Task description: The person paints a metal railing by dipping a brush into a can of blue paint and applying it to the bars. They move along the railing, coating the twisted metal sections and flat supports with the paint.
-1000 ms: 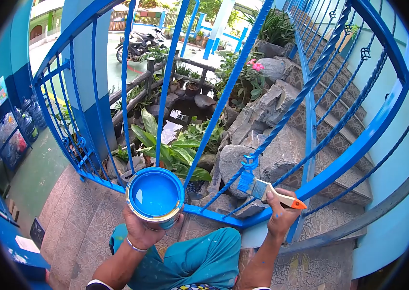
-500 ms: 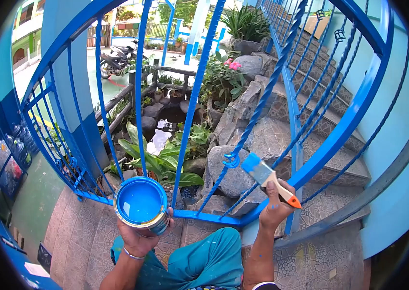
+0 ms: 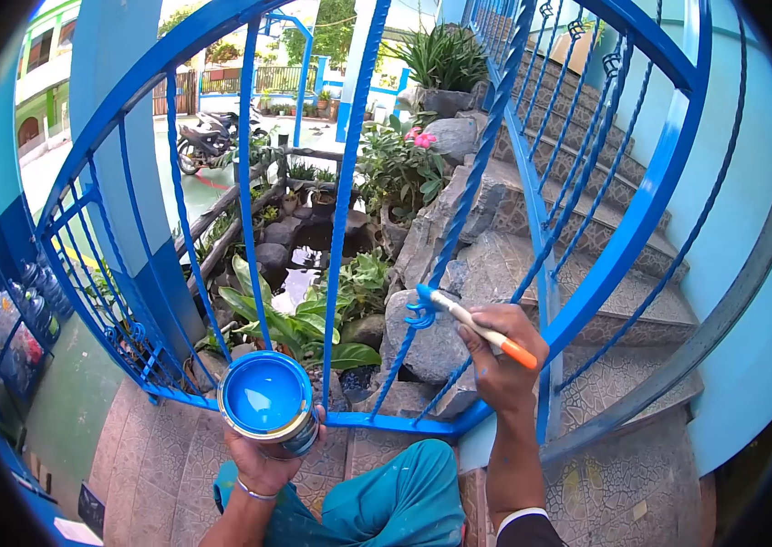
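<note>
My left hand (image 3: 263,465) is wrapped round an open can of blue paint (image 3: 265,397), held upright above my lap. In my right hand (image 3: 504,356) is a paintbrush (image 3: 479,326) with a pale wooden handle and an orange tip, gripped between thumb and fingers. Its blue bristles are right at the curled scroll (image 3: 420,316) on a twisted blue railing bar (image 3: 466,214). That bar slants up from the bottom rail (image 3: 395,420) of the railing.
Tiled stairs (image 3: 618,296) rise on the right behind the bars, beside a light blue wall (image 3: 751,365). Rocks (image 3: 440,351), leafy plants (image 3: 299,314) and a small pond (image 3: 302,278) lie beyond the railing. A motorcycle (image 3: 212,141) stands farther off.
My right hand has turned the brush edge-on and brought its bristles left to the scroll on the bar. The view has shifted slightly; the can stays in my left hand.
</note>
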`<action>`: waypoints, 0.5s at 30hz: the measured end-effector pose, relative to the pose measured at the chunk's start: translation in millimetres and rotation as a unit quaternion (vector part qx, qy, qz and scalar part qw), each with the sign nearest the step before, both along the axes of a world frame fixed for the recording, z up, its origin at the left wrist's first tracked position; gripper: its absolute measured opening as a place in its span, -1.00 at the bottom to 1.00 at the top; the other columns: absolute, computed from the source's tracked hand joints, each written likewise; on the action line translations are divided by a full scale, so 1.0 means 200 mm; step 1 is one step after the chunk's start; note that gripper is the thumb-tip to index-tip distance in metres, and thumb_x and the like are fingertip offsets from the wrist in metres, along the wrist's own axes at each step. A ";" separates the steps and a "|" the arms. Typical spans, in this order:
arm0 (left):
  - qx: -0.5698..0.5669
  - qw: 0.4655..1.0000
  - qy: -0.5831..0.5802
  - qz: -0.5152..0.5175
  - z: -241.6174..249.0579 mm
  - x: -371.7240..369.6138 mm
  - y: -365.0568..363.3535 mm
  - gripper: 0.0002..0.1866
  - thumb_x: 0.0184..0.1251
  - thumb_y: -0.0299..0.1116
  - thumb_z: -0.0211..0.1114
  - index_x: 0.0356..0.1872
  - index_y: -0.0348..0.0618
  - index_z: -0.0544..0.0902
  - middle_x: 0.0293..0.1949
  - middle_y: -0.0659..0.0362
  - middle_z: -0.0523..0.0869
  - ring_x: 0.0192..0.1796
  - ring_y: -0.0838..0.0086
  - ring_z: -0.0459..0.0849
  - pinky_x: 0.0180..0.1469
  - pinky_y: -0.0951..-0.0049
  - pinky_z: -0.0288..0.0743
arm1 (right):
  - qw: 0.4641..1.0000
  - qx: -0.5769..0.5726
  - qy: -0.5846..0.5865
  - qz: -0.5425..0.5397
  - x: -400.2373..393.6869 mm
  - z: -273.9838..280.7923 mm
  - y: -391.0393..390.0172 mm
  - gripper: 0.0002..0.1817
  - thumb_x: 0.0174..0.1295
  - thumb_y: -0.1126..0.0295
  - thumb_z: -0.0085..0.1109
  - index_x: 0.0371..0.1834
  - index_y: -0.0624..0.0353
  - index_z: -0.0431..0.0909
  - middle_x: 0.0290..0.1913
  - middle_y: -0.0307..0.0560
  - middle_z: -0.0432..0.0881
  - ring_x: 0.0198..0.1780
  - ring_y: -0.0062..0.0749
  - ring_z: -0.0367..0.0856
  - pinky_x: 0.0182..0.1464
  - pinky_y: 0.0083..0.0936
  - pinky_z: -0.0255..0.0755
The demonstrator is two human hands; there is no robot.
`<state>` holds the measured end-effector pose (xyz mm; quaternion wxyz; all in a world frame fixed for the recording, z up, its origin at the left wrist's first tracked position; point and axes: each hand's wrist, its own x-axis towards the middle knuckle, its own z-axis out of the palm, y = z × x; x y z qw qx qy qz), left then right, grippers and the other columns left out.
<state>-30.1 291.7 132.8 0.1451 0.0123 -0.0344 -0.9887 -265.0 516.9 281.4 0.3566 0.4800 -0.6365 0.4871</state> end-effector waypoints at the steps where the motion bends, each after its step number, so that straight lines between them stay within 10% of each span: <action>1: 0.007 1.000 0.006 -0.004 0.01 0.00 0.00 0.04 0.46 0.60 0.08 0.60 -0.13 0.50 0.43 -0.11 0.65 0.44 -0.16 0.58 0.41 -0.25 0.58 | 1.000 -0.024 0.012 0.003 -0.02 0.02 -0.01 -0.72 0.18 0.66 0.65 -0.10 0.22 0.76 -0.11 0.05 0.85 -0.07 -0.21 0.88 -0.02 -0.35 0.76; 5: 0.011 1.000 0.019 -0.003 0.00 0.01 -0.01 0.05 0.46 0.61 0.08 0.61 -0.12 0.49 0.43 -0.12 0.64 0.43 -0.19 0.60 0.40 -0.27 0.60 | 0.978 -0.202 0.001 0.051 0.02 -0.03 -0.02 -0.70 0.17 0.68 0.63 -0.07 0.21 0.76 -0.07 0.10 0.84 -0.04 -0.14 0.88 0.01 -0.29 0.77; 8: 0.019 1.000 0.016 -0.008 0.01 0.02 -0.01 0.04 0.47 0.61 0.06 0.62 -0.11 0.48 0.44 -0.13 0.64 0.43 -0.20 0.60 0.40 -0.27 0.60 | 0.997 -0.011 0.017 0.069 0.03 -0.05 0.03 -0.69 0.20 0.69 0.61 -0.04 0.23 0.72 0.00 0.12 0.83 0.00 -0.13 0.87 0.01 -0.28 0.77; 15: 0.029 0.999 0.025 -0.011 0.02 0.02 -0.01 0.04 0.50 0.59 0.02 0.63 -0.13 0.45 0.46 -0.14 0.61 0.44 -0.18 0.59 0.43 -0.26 0.56 | 0.985 -0.158 0.062 -0.042 -0.02 -0.08 0.02 -0.72 0.27 0.62 0.59 -0.02 0.24 0.71 0.03 0.15 0.81 0.04 -0.05 0.85 0.11 -0.23 0.74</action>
